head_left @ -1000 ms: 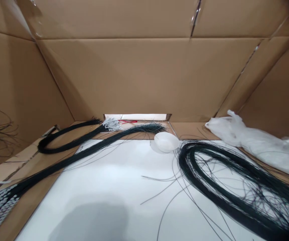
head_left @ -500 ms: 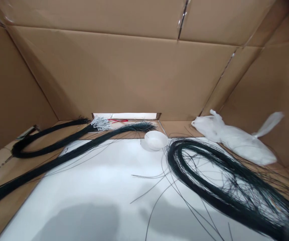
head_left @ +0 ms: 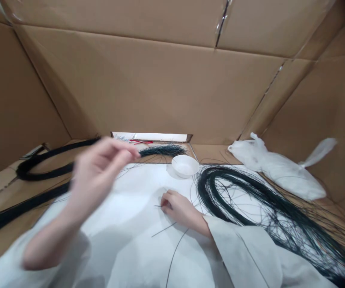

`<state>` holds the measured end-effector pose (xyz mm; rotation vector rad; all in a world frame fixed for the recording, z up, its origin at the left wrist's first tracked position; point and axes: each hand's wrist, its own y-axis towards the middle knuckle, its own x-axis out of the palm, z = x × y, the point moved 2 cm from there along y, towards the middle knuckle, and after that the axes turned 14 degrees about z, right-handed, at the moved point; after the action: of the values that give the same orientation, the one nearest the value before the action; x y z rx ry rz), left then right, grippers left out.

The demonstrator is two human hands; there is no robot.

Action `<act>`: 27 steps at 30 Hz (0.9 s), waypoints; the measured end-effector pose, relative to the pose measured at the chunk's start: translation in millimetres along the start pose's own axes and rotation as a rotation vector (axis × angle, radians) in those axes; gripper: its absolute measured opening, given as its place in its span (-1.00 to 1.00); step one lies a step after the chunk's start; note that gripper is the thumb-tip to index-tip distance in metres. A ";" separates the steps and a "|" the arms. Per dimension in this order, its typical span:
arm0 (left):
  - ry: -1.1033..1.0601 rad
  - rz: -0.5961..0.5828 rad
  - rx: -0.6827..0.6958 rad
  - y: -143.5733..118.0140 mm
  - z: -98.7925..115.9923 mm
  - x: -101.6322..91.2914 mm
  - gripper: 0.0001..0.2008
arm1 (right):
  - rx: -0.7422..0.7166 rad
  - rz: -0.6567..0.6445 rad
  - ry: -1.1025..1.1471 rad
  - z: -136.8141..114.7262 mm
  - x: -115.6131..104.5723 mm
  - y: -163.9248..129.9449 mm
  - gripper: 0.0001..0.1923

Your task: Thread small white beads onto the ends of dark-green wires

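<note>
The right hand is down at the white desk. Its fingers curl into a narrow grip over a thin dark strand, whose tip pokes out on their left; I can't tell if they pinch it. The left hand is up in the air, too blurry to tell if its grip holds anything. Thin strands look easy to tangle, so a soft pinch on just one, clear of the big dark loop, should work best.

Loose off-white sleeves, wide cuffs; bare hands
</note>
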<state>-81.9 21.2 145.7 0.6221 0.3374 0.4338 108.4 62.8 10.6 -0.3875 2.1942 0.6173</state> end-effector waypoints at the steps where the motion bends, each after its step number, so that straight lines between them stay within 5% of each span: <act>1: 0.025 -0.076 -0.038 -9.5 -13.9 12.7 -0.83 | 0.005 0.026 0.015 0.9 0.9 0.2 -0.87; 4: 0.116 -0.298 -0.186 -47.2 -59.6 48.0 -0.82 | 0.051 0.086 0.109 4.7 3.0 -0.2 -0.91; 8: 0.258 -0.352 -0.220 -84.7 -92.7 63.6 -0.81 | 0.133 0.090 0.300 8.2 6.2 -1.8 -0.94; 19: 0.330 -0.426 -0.177 -89.8 -99.8 62.3 -0.79 | 0.130 0.132 0.368 3.0 7.0 -3.7 -0.94; 27: 0.272 -0.377 -0.252 -89.2 -99.1 63.4 -0.77 | 0.143 0.133 0.389 3.4 10.2 -3.8 -0.89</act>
<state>-44.3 34.9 3.6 0.2429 0.6354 0.1918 105.8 60.8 -0.4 -0.3075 2.6356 0.4808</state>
